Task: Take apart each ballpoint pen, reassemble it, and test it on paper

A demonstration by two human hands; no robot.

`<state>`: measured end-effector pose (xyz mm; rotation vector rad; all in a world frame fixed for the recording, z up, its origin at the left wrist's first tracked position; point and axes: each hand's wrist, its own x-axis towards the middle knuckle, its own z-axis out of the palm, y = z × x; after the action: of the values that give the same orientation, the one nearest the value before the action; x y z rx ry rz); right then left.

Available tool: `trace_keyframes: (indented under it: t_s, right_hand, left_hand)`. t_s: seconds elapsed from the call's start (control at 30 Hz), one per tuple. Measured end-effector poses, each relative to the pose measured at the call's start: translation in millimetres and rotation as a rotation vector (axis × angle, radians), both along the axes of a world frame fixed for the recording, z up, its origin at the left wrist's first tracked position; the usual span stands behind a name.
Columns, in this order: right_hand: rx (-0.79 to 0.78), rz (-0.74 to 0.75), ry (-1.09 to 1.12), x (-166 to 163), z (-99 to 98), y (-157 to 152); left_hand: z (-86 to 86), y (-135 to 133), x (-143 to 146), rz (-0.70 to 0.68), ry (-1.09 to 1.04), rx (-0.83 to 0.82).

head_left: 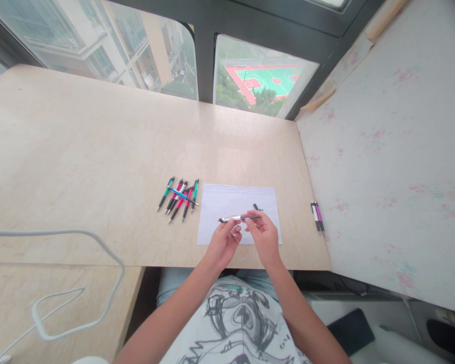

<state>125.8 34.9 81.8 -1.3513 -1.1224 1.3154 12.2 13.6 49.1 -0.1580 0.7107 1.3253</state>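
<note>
Over the white paper [216, 227], a white pen with black ends [233, 218] is held level between both my hands. My left hand [224, 241] pinches its white barrel. At the black end on the right, the fingers of my right hand [264, 236] are closed round the pen. Just beyond them a small black piece [256, 207] with a thin tip lies on the sheet. Rows of faint writing run along the paper's far edge. To the left is a loose pile of several pens in green, pink, white and blue, with a blue pen [184, 195] across the top.
Two pens [317, 216], white and purple, lie near the wall on the right. A white cable [94, 233] loops over the left side of the wooden tabletop [98, 151]. Windows border the far edge, and a floral-papered wall [387, 151] bounds the right.
</note>
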Motion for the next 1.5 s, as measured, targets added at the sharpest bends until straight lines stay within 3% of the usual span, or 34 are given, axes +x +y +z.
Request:
trace_keyframes:
  t_s: [0.4,0.63,0.9,1.03,1.33,1.5]
  right_hand:
    - [0.07,0.05,-0.155,5.6,-3.1,2.3]
    - [0.069,0.129,-0.258,17.5,-8.2,9.1]
    - [0.186,0.212,-0.496,27.2,3.1,14.3]
    - [0.164,0.315,-0.602,30.4,6.1,16.0]
    - [0.097,0.377,-0.423,37.5,-3.8,17.5]
    - [0.099,0.364,-0.447,39.8,-3.2,17.1]
  left_hand:
    - [-0.9,-0.3,2.2,-0.003,0.005,-0.032]
    - [-6.3,0.1,-2.1,-0.008,0.131,-0.005]
    - [-2.1,0.1,-4.8,-0.038,0.242,0.01]
    - [-1.8,-0.5,-5.5,-0.06,0.257,0.023]
    - [-3.4,-2.4,-10.8,-0.072,0.306,0.011]
    - [-2.7,-3.7,-13.4,-0.087,0.345,0.016]
